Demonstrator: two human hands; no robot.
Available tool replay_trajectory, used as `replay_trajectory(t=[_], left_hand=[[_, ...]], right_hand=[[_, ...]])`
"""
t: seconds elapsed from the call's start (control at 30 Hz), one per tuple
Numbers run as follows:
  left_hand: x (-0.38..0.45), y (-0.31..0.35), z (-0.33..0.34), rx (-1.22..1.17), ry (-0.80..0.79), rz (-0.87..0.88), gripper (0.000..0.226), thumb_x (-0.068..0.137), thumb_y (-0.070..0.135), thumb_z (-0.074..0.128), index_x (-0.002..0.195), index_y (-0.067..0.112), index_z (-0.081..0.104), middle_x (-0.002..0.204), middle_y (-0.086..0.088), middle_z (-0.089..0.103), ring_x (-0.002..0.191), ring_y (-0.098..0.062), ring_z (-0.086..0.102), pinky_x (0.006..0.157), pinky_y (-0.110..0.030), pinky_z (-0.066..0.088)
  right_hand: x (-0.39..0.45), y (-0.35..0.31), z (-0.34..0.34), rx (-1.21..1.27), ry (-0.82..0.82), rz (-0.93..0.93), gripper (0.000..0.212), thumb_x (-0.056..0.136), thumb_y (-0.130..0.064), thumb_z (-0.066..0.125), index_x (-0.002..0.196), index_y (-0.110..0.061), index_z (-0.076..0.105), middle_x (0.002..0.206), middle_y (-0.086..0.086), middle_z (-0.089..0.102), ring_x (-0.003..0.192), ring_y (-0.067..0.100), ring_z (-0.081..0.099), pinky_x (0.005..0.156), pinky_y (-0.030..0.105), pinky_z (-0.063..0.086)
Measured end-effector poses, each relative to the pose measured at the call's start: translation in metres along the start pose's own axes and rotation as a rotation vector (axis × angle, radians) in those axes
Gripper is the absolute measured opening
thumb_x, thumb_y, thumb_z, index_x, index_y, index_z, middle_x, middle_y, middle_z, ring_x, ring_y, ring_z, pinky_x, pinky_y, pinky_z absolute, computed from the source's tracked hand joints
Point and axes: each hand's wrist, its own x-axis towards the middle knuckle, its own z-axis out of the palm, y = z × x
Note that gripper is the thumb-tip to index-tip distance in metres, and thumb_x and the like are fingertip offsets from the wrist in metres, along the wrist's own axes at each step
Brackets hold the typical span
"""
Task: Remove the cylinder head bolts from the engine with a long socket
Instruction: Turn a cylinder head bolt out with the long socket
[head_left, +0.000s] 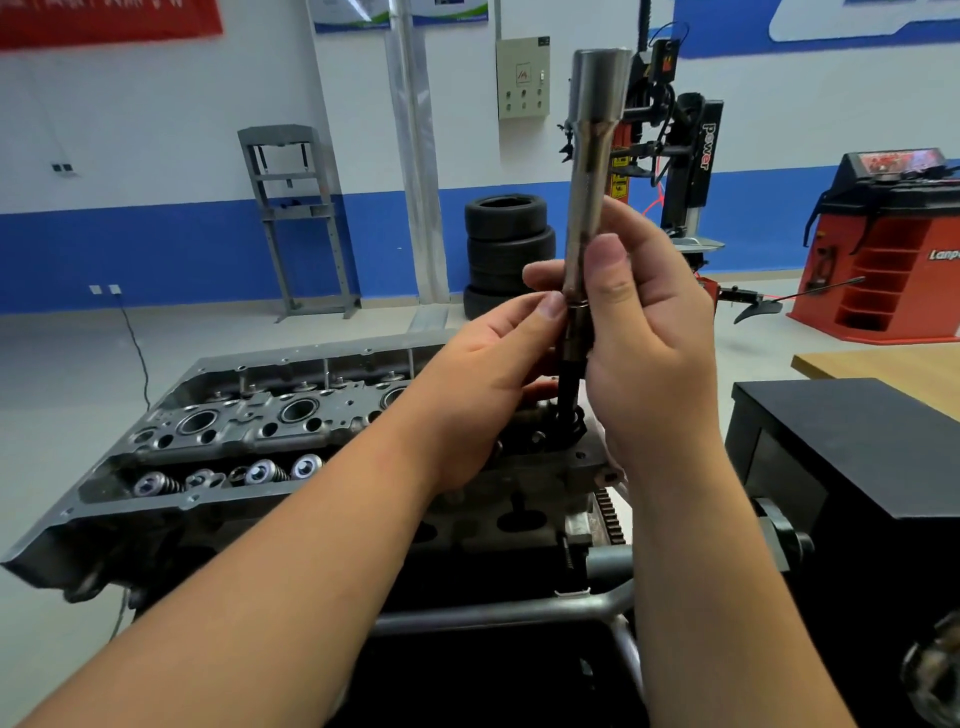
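Both bare forearms reach up from the bottom edge and meet over the near right end of the engine. Beneath them the cylinder head (218, 441) lies on a metal stand (519, 613), its long side running away to the left, with round bores along the middle and valve springs (265, 472) in a row along its near edge. A black cabinet (857, 457) stands just to the right of it, and a wooden tabletop (883, 371) shows behind that.

The right hand (649, 343) is raised with its palm turned left; its grip is closed round the long socket (589, 197), the thumb pressed up along the near side of the shaft and the fingers wrapped behind it. That socket stands nearly upright, its wide end at the top, well above the head. The left hand (483, 384) comes in from the left with its back towards the camera; its thumb and curled fingers pinch the socket's lower end, where a narrower dark bolt (566, 387) comes out and hangs down towards a valve spring just below. Whether the bolt's tip touches the head cannot be told.

Farther back, a stack of tyres (506, 249) sits against the blue-and-white wall, a grey press frame (296, 218) to its left, a tyre changer (675, 150) and a red wheel balancer (883, 249) to its right.
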Motion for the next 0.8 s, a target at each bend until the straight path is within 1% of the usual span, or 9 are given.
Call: replay_trajectory(t=[0.07, 0.13, 0.2, 0.27, 0.43, 0.5, 0.6, 0.7, 0.8], left_hand=[[0.000, 0.000, 0.000, 0.009, 0.002, 0.005, 0.039, 0.101, 0.041, 0.051, 0.129, 0.017, 0.064, 0.124, -0.015, 0.072, 0.112, -0.025, 0.068, 0.103, -0.050, 0.053], [0.000, -0.001, -0.001, 0.026, 0.019, 0.016, 0.039, 0.101, 0.039, 0.056, 0.128, 0.011, 0.063, 0.116, -0.017, 0.072, 0.109, -0.032, 0.069, 0.096, -0.050, 0.055], [0.000, -0.002, -0.001, 0.035, 0.049, 0.033, 0.045, 0.092, 0.045, 0.064, 0.122, 0.011, 0.063, 0.105, -0.009, 0.073, 0.098, -0.027, 0.070, 0.088, -0.044, 0.057], [-0.001, -0.001, -0.002, 0.035, 0.059, 0.042, 0.045, 0.089, 0.049, 0.065, 0.119, 0.016, 0.065, 0.104, -0.003, 0.074, 0.097, -0.020, 0.070, 0.090, -0.042, 0.056], [-0.001, -0.001, 0.001, 0.023, 0.030, 0.022, 0.034, 0.105, 0.042, 0.049, 0.124, 0.018, 0.066, 0.114, -0.004, 0.074, 0.106, -0.018, 0.069, 0.102, -0.044, 0.053], [0.000, -0.001, 0.001, 0.020, 0.022, 0.019, 0.031, 0.105, 0.036, 0.050, 0.124, 0.017, 0.066, 0.114, -0.009, 0.074, 0.104, -0.020, 0.070, 0.097, -0.041, 0.056], [0.000, -0.002, 0.000, 0.016, 0.050, 0.042, 0.045, 0.094, 0.039, 0.062, 0.125, 0.008, 0.063, 0.111, -0.019, 0.072, 0.098, -0.033, 0.068, 0.088, -0.044, 0.056], [-0.001, -0.004, -0.002, 0.018, 0.093, 0.071, 0.036, 0.087, 0.042, 0.068, 0.109, 0.014, 0.065, 0.094, -0.005, 0.073, 0.083, -0.020, 0.068, 0.072, -0.034, 0.056], [0.000, -0.005, -0.001, 0.024, 0.070, 0.062, 0.036, 0.095, 0.049, 0.060, 0.112, 0.018, 0.068, 0.100, 0.000, 0.074, 0.090, -0.014, 0.068, 0.082, -0.036, 0.053]], right_hand=[[-0.002, -0.002, 0.002, -0.046, -0.002, -0.058, 0.033, 0.099, -0.033, 0.058, 0.127, -0.014, 0.058, 0.092, -0.004, 0.075, 0.093, 0.014, 0.073, 0.083, 0.034, 0.058], [-0.004, -0.003, 0.007, -0.128, 0.012, -0.128, 0.025, 0.096, -0.032, 0.065, 0.117, -0.019, 0.063, 0.089, -0.011, 0.071, 0.086, 0.011, 0.070, 0.079, 0.033, 0.057], [-0.006, -0.001, 0.010, -0.157, 0.035, -0.150, 0.011, 0.098, -0.025, 0.065, 0.107, -0.020, 0.067, 0.084, -0.009, 0.069, 0.080, 0.012, 0.068, 0.072, 0.038, 0.059], [-0.006, 0.000, 0.009, -0.148, 0.024, -0.141, 0.006, 0.100, -0.022, 0.061, 0.103, -0.021, 0.066, 0.083, -0.003, 0.070, 0.078, 0.015, 0.069, 0.071, 0.041, 0.060], [-0.002, -0.003, 0.003, -0.018, -0.007, 0.001, 0.019, 0.100, -0.028, 0.051, 0.117, -0.022, 0.057, 0.089, -0.002, 0.076, 0.092, 0.018, 0.074, 0.079, 0.037, 0.060], [-0.003, -0.004, 0.004, -0.049, 0.006, -0.026, 0.018, 0.100, -0.028, 0.054, 0.114, -0.021, 0.061, 0.089, -0.003, 0.075, 0.092, 0.014, 0.072, 0.082, 0.036, 0.058], [-0.007, -0.003, 0.010, -0.193, 0.017, -0.100, 0.019, 0.098, -0.030, 0.062, 0.108, -0.015, 0.068, 0.089, -0.006, 0.069, 0.084, 0.014, 0.067, 0.076, 0.035, 0.055], [-0.008, 0.002, 0.011, -0.225, 0.072, -0.130, 0.021, 0.100, -0.026, 0.061, 0.107, -0.010, 0.071, 0.089, 0.000, 0.070, 0.084, 0.016, 0.067, 0.076, 0.036, 0.056], [-0.005, 0.002, 0.007, -0.163, 0.050, -0.119, 0.019, 0.104, -0.023, 0.052, 0.107, -0.013, 0.068, 0.084, -0.004, 0.071, 0.081, 0.013, 0.069, 0.072, 0.030, 0.055]])
